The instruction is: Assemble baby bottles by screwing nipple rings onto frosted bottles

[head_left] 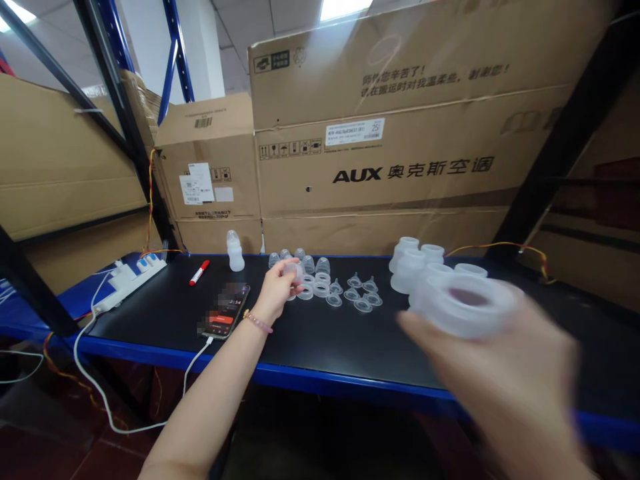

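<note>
My left hand [276, 288] reaches over the black mat [170, 313] and pinches a small clear ring or cap [294, 269] at the left end of a cluster of clear rings, caps and teats [330, 285]. My right hand [505, 373] is close to the camera and blurred; its fingers wrap a translucent bottle body [467, 303] with the open mouth facing me. Several more bottle bodies [415, 263] stand behind it. One assembled bottle [235, 251] stands upright at the back left.
A phone [225, 311] on a white cable lies beside my left wrist. A red marker [199, 273] and a white power strip [131, 279] lie at the left. Large cardboard boxes [380, 133] wall off the back. Dark rack posts stand at both sides.
</note>
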### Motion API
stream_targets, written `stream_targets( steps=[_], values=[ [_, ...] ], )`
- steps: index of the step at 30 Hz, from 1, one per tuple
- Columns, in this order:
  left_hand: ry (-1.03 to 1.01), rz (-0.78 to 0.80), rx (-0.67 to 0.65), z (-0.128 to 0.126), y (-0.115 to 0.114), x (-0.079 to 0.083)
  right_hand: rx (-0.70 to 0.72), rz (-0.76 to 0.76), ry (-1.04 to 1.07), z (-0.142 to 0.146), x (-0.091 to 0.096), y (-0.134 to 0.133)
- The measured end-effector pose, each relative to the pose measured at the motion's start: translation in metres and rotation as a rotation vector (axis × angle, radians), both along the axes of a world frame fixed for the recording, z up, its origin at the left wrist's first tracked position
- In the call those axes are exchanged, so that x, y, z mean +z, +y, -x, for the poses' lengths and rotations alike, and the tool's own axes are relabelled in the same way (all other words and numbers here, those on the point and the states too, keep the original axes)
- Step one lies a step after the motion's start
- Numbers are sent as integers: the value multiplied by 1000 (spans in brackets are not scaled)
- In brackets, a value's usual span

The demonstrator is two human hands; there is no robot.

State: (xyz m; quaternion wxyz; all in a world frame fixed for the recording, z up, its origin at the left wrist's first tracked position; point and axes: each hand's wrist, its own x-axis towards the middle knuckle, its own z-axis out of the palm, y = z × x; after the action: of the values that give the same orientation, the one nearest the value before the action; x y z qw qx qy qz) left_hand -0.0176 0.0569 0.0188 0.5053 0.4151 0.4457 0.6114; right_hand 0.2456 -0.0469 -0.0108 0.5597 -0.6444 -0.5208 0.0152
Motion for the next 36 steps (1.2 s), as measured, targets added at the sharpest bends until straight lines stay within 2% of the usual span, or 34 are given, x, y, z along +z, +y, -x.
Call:
stream_targets(
  steps=[2, 3, 4, 6, 9, 11, 14, 21, 28, 33, 36],
  values=[
    [-40, 2, 11, 1, 2, -1, 165, 61, 15, 67, 42, 29],
    [-69, 4, 15, 2, 3, -2, 243, 119, 50, 92, 54, 41],
    [-103, 3, 17, 2, 4, -2, 290, 191, 70, 111, 58, 51],
    [-165, -4, 10, 1, 5, -2, 333, 323, 36, 129, 51, 66],
    [-200, -10, -18, -2, 4, -1, 325, 400, 36, 128, 27, 77],
    [-194, -20, -37, -4, 3, 0, 373, 417, 63, 125, 19, 81],
    [-163, -60, -48, -8, 2, -3, 441, 432, 104, 130, 19, 84],
    [0, -254, -109, -15, 3, -14, 436, 401, 137, 141, 17, 85],
    [85, -377, -230, -14, -3, -11, 488, 403, 175, 139, 12, 90],
    [250, -503, -214, -12, -7, -12, 470, 416, 96, 139, 15, 89],
    [262, -532, -214, -12, -6, -14, 464, 412, 100, 139, 12, 92]
  ],
)
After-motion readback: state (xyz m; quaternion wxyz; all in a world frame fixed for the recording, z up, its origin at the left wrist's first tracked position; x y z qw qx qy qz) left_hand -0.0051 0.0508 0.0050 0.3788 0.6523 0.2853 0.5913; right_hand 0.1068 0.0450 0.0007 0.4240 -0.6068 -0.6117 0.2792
